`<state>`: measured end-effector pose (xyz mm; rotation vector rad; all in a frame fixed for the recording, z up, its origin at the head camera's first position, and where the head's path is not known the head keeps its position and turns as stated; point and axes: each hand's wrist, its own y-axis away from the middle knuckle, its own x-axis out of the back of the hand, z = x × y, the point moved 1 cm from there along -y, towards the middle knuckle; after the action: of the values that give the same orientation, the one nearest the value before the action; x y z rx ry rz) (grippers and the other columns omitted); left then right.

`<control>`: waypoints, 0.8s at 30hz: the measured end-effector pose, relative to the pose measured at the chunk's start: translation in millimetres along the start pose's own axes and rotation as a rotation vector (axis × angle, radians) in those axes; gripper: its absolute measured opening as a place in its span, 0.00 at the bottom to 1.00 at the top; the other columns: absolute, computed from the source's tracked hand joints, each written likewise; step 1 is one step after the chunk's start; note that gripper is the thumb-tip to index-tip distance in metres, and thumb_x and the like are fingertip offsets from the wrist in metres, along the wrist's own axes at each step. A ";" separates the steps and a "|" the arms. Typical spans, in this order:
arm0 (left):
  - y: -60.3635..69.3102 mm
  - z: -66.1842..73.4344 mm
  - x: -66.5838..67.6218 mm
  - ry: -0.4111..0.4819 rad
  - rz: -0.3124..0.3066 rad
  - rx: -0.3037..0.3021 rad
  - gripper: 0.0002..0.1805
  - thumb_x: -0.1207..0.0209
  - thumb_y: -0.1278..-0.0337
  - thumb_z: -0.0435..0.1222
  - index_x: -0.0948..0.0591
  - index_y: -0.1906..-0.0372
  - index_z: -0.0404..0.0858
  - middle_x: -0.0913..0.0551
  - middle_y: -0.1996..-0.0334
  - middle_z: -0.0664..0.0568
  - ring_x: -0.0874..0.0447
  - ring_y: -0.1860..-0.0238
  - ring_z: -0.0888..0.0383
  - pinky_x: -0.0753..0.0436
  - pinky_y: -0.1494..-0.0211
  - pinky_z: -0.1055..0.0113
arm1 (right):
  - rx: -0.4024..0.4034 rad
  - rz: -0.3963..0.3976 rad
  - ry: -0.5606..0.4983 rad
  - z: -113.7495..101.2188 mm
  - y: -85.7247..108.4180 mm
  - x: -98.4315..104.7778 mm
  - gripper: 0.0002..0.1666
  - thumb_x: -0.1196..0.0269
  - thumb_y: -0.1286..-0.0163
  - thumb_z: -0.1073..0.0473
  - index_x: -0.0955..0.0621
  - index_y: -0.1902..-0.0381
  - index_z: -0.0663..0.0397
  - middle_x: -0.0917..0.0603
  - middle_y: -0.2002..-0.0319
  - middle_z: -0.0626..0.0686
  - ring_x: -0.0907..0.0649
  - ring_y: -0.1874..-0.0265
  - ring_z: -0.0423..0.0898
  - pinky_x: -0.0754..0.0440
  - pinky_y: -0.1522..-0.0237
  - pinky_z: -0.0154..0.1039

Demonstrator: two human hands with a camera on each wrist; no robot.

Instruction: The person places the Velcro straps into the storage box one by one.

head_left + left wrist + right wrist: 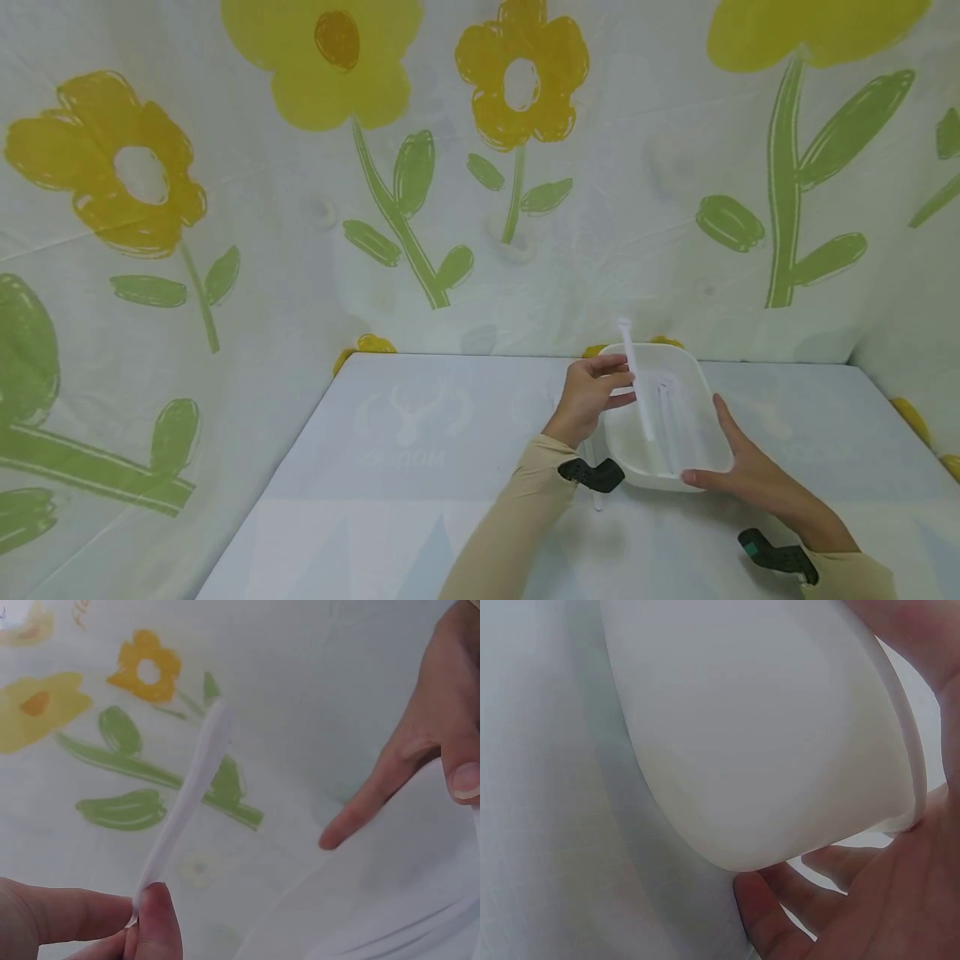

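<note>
A white plastic container (675,478) with rounded corners is tilted above the table, its open top facing me. My right hand (757,475) grips its right side, thumb over the near rim; the right wrist view shows fingers against the outer wall (757,750). Several thin whitish pieces (667,425) lie inside, too blurred to name. My left hand (588,396) pinches a slim white plastic utensil (187,780) between thumb and fingers. It stands slanted at the container's left part, its upper end above the rim. Its exact kind cannot be told.
Another thin white stick (597,500) lies on the white table (390,467), partly hidden by my left wrist. A flower-printed curtain (630,208) hangs behind the table's far edge and along its sides. Black wrist cameras (591,475) sit on both wrists.
</note>
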<state>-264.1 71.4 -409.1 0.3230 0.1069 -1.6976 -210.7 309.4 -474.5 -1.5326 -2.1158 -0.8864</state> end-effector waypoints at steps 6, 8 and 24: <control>-2.7 -9.0 -10.4 0.005 0.013 0.025 0.13 0.35 0.39 0.23 0.13 0.51 0.31 0.16 0.63 0.50 0.09 0.59 0.53 0.07 0.51 0.54 | 0.002 0.007 -0.001 0.3 -1.0 -0.7 0.82 0.27 0.38 0.39 0.80 0.21 0.52 0.68 0.21 0.78 0.48 0.27 0.82 0.40 0.33 0.84; -3.3 -11.8 -13.3 0.010 0.018 0.032 0.12 0.35 0.40 0.23 0.13 0.51 0.31 0.16 0.64 0.51 0.09 0.60 0.53 0.07 0.51 0.54 | 0.009 0.011 -0.002 0.7 -0.8 -0.7 0.82 0.27 0.38 0.39 0.80 0.21 0.52 0.67 0.21 0.78 0.47 0.28 0.82 0.40 0.33 0.84; -4.2 -36.2 -25.1 -0.025 0.036 0.083 0.13 0.36 0.42 0.22 0.13 0.51 0.30 0.16 0.63 0.50 0.12 0.62 0.57 0.07 0.53 0.54 | 0.048 0.021 -0.042 3.2 3.3 -1.7 0.81 0.27 0.38 0.43 0.79 0.20 0.50 0.66 0.21 0.79 0.45 0.28 0.80 0.38 0.36 0.85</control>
<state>-259.8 105.2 -437.2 0.3633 0.0127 -1.6728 -206.8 311.1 -477.0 -1.5598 -2.1306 -0.7972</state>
